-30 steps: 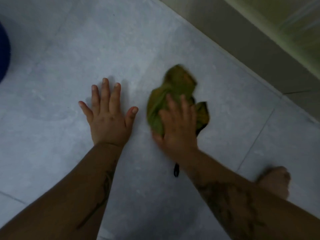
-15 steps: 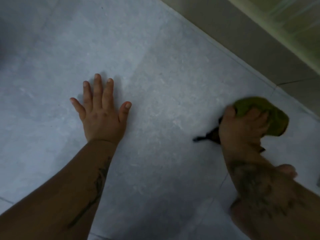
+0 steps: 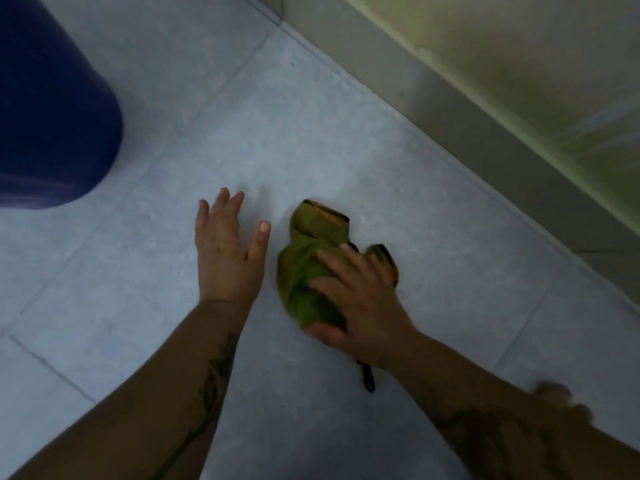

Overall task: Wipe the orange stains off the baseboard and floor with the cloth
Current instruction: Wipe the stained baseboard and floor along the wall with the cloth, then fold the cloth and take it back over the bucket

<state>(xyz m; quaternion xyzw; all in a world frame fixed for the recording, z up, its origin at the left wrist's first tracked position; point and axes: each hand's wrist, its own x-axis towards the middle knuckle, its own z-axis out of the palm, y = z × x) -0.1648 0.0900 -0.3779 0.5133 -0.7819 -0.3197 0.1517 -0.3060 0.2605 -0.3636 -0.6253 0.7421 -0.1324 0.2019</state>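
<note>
A crumpled green cloth [image 3: 304, 268] with orange smears and a black loop lies on the grey tiled floor [image 3: 433, 258]. My right hand [image 3: 360, 299] presses down on the cloth, fingers spread over it. My left hand [image 3: 225, 247] rests flat on the floor just left of the cloth, fingers apart, holding nothing. The grey baseboard [image 3: 460, 126] runs diagonally along the upper right, well beyond the cloth. I see no orange stain on the floor or the baseboard here.
A large dark blue container [image 3: 52, 109] stands on the floor at the upper left. A pale yellow-green wall [image 3: 540, 71] rises above the baseboard. A bare foot [image 3: 561, 400], blurred, shows at the lower right.
My right hand has swept the cloth back from the right, near the baseboard, to the middle beside my left hand. The view has shifted, bringing the blue container in.
</note>
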